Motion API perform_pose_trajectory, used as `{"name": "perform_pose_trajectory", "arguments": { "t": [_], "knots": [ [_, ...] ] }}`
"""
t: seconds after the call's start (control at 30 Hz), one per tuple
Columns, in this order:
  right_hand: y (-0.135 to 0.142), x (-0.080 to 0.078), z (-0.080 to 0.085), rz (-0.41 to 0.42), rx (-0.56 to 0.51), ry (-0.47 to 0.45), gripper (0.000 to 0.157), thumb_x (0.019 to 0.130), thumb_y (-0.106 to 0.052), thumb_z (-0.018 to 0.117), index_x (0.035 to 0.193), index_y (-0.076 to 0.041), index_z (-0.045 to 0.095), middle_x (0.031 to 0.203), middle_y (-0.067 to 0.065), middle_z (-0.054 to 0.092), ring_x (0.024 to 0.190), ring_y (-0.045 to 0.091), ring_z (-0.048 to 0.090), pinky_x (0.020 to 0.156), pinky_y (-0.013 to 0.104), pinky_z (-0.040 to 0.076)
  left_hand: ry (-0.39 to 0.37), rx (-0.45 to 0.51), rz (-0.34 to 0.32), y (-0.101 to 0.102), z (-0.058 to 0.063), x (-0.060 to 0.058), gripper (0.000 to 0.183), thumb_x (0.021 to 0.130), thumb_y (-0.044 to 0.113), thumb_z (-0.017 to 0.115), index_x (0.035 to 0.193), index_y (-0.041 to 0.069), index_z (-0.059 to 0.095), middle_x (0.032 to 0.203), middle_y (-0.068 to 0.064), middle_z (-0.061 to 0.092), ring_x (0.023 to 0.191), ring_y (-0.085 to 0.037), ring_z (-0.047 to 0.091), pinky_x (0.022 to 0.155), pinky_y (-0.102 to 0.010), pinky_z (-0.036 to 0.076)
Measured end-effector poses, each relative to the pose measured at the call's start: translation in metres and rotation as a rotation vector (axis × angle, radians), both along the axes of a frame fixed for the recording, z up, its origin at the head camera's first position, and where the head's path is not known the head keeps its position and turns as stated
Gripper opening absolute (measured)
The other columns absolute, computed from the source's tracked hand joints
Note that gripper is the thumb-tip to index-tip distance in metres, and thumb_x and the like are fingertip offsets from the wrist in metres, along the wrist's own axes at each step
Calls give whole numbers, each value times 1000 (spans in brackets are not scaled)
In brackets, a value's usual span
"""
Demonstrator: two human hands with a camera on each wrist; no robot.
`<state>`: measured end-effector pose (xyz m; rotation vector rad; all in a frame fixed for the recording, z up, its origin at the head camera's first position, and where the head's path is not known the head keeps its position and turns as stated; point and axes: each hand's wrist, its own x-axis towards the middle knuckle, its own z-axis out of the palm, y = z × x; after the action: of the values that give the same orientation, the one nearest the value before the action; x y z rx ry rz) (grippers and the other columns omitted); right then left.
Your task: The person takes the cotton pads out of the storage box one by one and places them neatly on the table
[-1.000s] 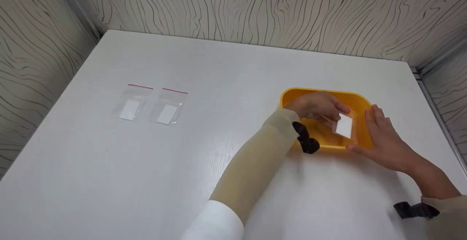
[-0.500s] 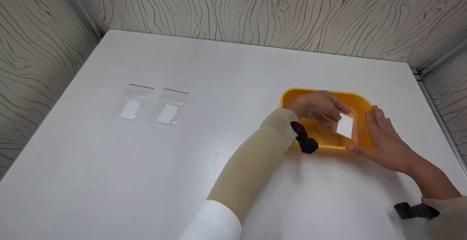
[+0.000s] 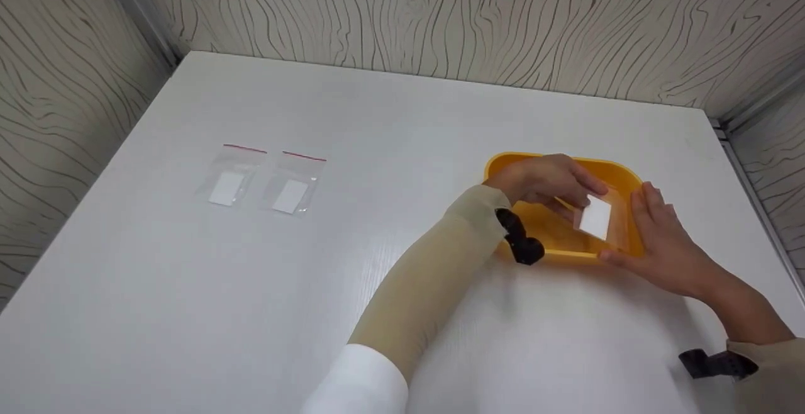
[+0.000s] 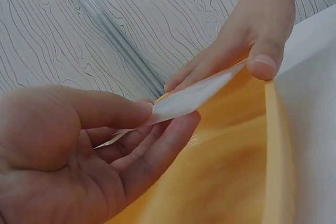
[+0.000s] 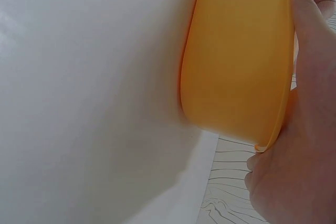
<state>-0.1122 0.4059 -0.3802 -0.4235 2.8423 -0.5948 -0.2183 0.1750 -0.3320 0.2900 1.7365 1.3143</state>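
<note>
In the head view, my left hand [image 3: 553,180] reaches into the yellow plastic bin [image 3: 560,255] at the right. It pinches a small clear zip bag [image 3: 595,218] with a white card inside, thumb on top and fingers beneath in the left wrist view. The bag is tilted, its far end close to the right thumb. My right hand [image 3: 670,250] rests on the bin's near right corner, fingers straight along the right rim and thumb on the front rim. Beneath the left hand, part of the bin's floor is hidden.
Two similar clear bags with red seal lines, a left one [image 3: 227,187] and a right one [image 3: 290,196], lie flat side by side on the white table [image 3: 251,313]. Behind the table stands a wall [image 3: 409,17] with a wood-grain pattern.
The left hand and its bag have shifted very slightly right within the bin, and the left forearm has swung slightly left. The right hand stays on the corner.
</note>
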Motion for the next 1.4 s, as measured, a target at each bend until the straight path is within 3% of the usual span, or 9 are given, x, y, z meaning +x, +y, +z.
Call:
{"name": "perform_pose_trajectory", "arguments": {
  "t": [0.27,0.53,0.73,1.0,1.4],
  "knots": [
    [0,-1,0,-7,6,-9,116,94,-44,70,154,10,-12,162,30,-24,147,54,-19,117,63,-15,5,22,-24,-7,2,1,27,98,-4,62,116,12,74,103,6,68,72,-18,65,74,-26,61],
    [-1,-1,-1,-15,5,-15,115,94,-44,70,154,11,-12,162,30,-24,148,52,-19,118,61,-16,-9,43,11,-12,0,-2,26,97,-3,63,114,12,76,101,5,69,86,-15,67,74,-27,61],
    [1,-1,-2,0,-5,-4,114,95,-42,70,154,12,-11,161,31,-24,148,51,-20,118,58,-18,-15,95,8,-19,-3,-6,32,96,-6,62,121,10,74,104,5,69,87,-16,67,75,-28,62],
    [1,-1,-2,-10,-2,-6,114,95,-43,69,154,11,-11,162,29,-24,147,54,-17,117,65,-12,-2,100,4,-29,-3,-10,27,97,-4,63,116,11,74,105,3,69,88,-17,66,76,-28,62],
    [0,-1,-2,-27,0,-2,115,94,-46,70,156,9,-10,163,30,-21,148,54,-14,120,61,-12,-22,164,-28,-58,-4,-20,30,97,-6,63,121,9,73,114,-2,67,92,-20,65,80,-33,62]
  ]
}}
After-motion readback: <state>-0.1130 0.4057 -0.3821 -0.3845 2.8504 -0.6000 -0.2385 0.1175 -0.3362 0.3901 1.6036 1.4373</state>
